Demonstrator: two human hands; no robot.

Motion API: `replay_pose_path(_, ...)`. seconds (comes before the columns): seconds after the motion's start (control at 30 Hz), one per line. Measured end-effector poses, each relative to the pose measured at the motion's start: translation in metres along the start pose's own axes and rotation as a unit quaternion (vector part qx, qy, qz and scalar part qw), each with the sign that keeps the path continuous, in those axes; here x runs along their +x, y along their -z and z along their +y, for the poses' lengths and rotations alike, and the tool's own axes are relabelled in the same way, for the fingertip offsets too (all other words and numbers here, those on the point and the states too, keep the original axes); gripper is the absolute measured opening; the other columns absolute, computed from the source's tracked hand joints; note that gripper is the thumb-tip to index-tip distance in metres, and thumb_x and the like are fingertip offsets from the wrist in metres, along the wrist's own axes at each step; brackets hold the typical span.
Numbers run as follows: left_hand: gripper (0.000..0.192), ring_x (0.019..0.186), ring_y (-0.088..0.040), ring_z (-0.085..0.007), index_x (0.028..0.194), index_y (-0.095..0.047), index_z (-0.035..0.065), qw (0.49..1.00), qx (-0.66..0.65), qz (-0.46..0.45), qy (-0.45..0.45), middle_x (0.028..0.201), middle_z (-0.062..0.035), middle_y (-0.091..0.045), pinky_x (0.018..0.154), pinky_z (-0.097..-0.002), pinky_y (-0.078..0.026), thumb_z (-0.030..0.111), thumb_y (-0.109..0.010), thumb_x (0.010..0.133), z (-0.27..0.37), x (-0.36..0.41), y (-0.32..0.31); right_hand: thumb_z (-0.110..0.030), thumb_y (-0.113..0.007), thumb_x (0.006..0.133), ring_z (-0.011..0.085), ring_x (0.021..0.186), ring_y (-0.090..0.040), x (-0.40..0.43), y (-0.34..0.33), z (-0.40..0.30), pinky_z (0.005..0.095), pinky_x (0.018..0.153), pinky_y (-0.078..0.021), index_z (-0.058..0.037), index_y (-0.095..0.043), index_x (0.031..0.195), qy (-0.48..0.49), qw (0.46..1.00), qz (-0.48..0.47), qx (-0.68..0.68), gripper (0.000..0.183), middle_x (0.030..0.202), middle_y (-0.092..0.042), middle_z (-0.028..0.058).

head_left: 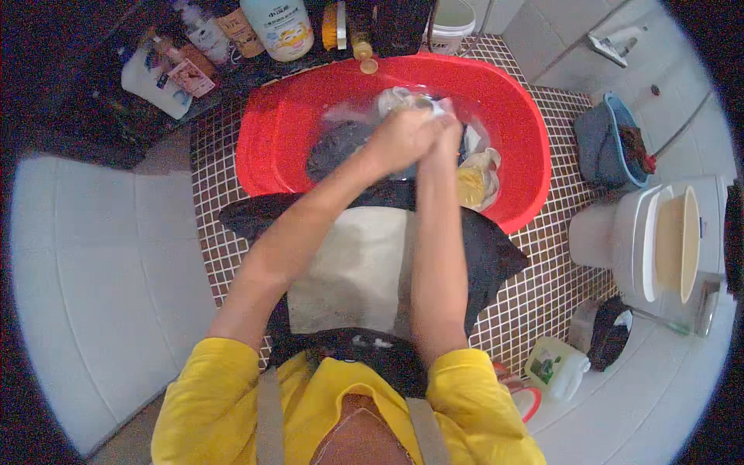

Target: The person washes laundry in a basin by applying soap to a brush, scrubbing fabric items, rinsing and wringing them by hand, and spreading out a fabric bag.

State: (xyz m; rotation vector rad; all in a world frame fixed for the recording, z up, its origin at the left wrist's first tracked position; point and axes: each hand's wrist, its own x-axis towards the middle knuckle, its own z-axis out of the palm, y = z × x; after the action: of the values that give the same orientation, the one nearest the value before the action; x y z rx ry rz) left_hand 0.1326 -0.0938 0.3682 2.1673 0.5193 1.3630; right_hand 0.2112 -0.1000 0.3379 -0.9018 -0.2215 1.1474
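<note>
Both my hands meet above the water in a large red plastic tub [279,145]. My left hand [408,135] and my right hand [444,125] are closed together on a wet whitish cloth [436,107], somewhat blurred; the arms appear side by side and which fingers hold what is hard to tell. Dark wet fabric [343,145] lies in the water on the left of the tub. A pale cloth with a yellow part [472,185] rests against the tub's near right side. More light cloth [398,99] shows just behind my hands.
Bottles, including a large white pump-type bottle [279,29], and an orange brush [331,26] stand on a dark ledge. A white bucket [452,26] is behind the tub. At right are a blue bin [598,142], a toilet [633,238] and a plastic jug [552,366] on mosaic tiles.
</note>
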Motion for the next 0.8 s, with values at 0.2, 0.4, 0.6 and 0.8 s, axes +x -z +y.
replay_pose_path(0.2,0.035,0.06,-0.053,-0.0391,0.068,-0.054,-0.0007,0.993,0.022,-0.053,0.103,0.062,-0.0211,-0.053,0.055,-0.0436,-0.04,0.031,-0.05,0.084,-0.022,0.012,0.047,-0.032,-0.045,0.086,0.0203,0.077,-0.058,-0.07,-0.056,0.005,0.0338,0.067,-0.0473,-0.0065,-0.054,0.098,-0.054,0.998,0.005,-0.036,0.029,0.09,-0.059,0.0071)
replay_pose_path(0.4,0.035,0.061,-0.057,-0.0326,0.074,-0.055,-0.0015,0.994,-0.004,0.031,0.1,0.064,-0.0195,-0.055,0.058,-0.0419,-0.042,0.032,-0.05,0.084,0.015,-0.012,0.036,-0.025,-0.044,0.088,0.0178,0.077,-0.058,-0.073,-0.012,0.006,0.0302,0.067,-0.0469,-0.0002,-0.05,0.107,-0.094,0.993,-0.068,-0.033,0.031,0.091,-0.058,0.0085)
replay_pose_path(0.6,0.041,0.055,-0.052,-0.0314,0.063,-0.051,-0.0014,0.996,-0.034,0.004,0.081,0.059,-0.0167,-0.05,0.054,-0.0382,-0.039,0.034,-0.052,0.083,0.054,-0.022,0.038,-0.021,-0.04,0.089,0.0184,0.082,-0.059,-0.127,-0.005,-0.014,0.0315,0.071,-0.0475,-0.001,-0.05,0.104,-0.082,0.989,-0.114,0.04,0.028,0.093,-0.058,0.0086)
replay_pose_path(0.8,0.042,0.05,-0.048,-0.0327,0.056,-0.048,0.0014,0.997,0.005,-0.035,-0.066,0.055,-0.0152,-0.047,0.051,-0.0388,-0.037,0.034,-0.053,0.081,0.068,-0.036,0.035,-0.028,-0.041,0.089,0.0196,0.083,-0.058,-0.139,0.002,-0.029,0.0333,0.073,-0.0472,-0.0046,-0.051,0.1,-0.119,0.976,-0.144,0.116,0.028,0.092,-0.059,0.0057)
